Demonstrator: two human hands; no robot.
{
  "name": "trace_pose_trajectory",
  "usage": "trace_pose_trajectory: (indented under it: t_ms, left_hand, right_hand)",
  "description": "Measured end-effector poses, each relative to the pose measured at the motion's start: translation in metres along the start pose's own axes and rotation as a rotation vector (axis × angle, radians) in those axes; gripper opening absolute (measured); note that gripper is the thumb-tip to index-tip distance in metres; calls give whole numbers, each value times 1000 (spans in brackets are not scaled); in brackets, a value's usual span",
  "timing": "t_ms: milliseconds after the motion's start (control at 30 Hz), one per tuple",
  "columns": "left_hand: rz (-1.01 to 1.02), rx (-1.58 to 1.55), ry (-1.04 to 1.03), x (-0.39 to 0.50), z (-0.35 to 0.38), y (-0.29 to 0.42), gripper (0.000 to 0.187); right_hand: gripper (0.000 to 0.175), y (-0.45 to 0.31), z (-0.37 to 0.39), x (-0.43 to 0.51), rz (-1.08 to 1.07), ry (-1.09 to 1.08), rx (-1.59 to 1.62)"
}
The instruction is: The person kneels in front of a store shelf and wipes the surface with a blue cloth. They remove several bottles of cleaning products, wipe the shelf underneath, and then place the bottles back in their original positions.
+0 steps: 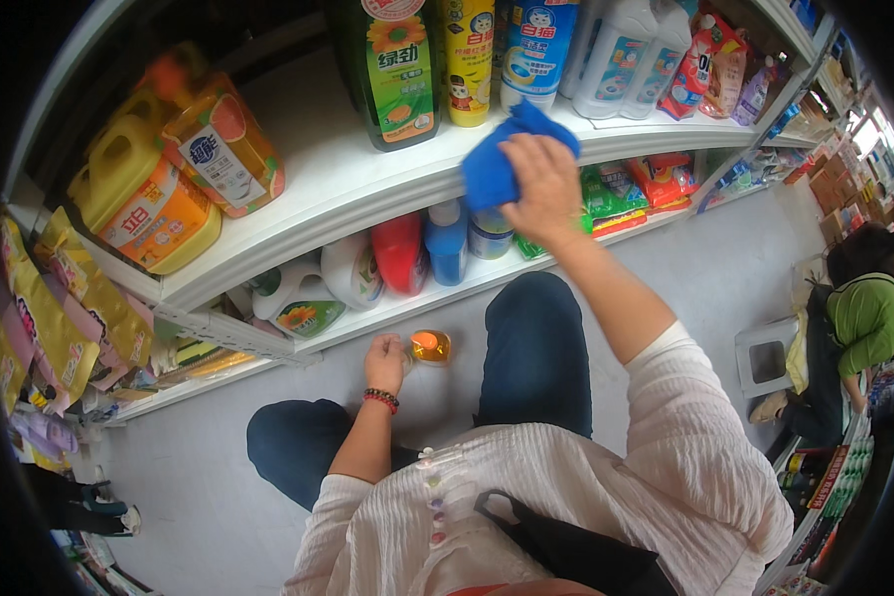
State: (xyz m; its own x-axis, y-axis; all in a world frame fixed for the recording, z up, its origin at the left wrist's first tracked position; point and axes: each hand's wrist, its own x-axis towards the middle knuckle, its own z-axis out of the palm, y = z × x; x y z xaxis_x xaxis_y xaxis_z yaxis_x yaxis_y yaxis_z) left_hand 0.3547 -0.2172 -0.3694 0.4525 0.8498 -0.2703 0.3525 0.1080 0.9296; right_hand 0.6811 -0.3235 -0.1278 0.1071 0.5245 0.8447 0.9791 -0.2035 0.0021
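My right hand presses a blue cloth against the front edge of the white shelf. Just behind the cloth stand a blue-and-white cleaner bottle and a yellow bottle; a green dish-soap bottle is to their left. My left hand is low, over the floor between my knees, its fingers curled; whether it grips something is hard to tell. Right beside it, an amber bottle with an orange cap stands on the floor.
Yellow jugs and an amber pump bottle stand at the shelf's left. The lower shelf holds detergent bottles and bagged powder. At the right, a person in green bends beside a grey stool. Another person's legs show at lower left.
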Motion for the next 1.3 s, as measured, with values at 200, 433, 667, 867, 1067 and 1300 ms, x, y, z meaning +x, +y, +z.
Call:
trace_pose_trajectory:
  t_ms: [200,433,667,867,1067,1300]
  left_hand:
    - [78,104,26,2,3,-4,21]
    - [129,201,12,2,2,-10,25]
    - [108,193,-38,1,-1,-11,30]
    - [102,126,-31,-17,-6,43,32]
    - [906,130,539,-15,-61,201,56]
    - [1330,697,904,23,-96,322,72]
  right_hand:
    - [58,85,-34,-15,148,25,-213]
    - [48,46,-78,-16,1379,362,1647]
    - [45,-16,-80,-23,1523,94,1687]
    - [37,-38,-53,-63,1635,-70,1494]
    - [30,-65,-53,-31,1410,-168,1532]
    - [34,-110,-24,63,567,-573,675]
